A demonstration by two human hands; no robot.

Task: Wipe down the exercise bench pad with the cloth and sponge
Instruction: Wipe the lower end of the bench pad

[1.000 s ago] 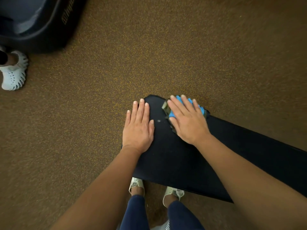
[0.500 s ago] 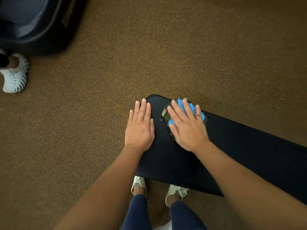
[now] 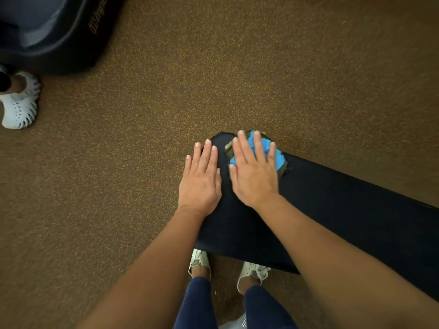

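— How are the hands lying?
— Both palm down, side by side with a narrow gap between them. The left hand (image 3: 200,179) lies flat, its fingers (image 3: 206,154) straight and close together, pointing far.
— And the other?
— The right hand (image 3: 253,173) sits just to the right and reaches a little farther. It is also flat, with straight fingers slightly spread, and its outline is a bit blurred.
— Arms?
— Both are bare. The left forearm (image 3: 147,269) comes in from the near left and the right forearm (image 3: 337,255) from the near right. They converge towards the hands. The left wrist (image 3: 188,210) and right wrist (image 3: 267,200) are in line with their forearms.
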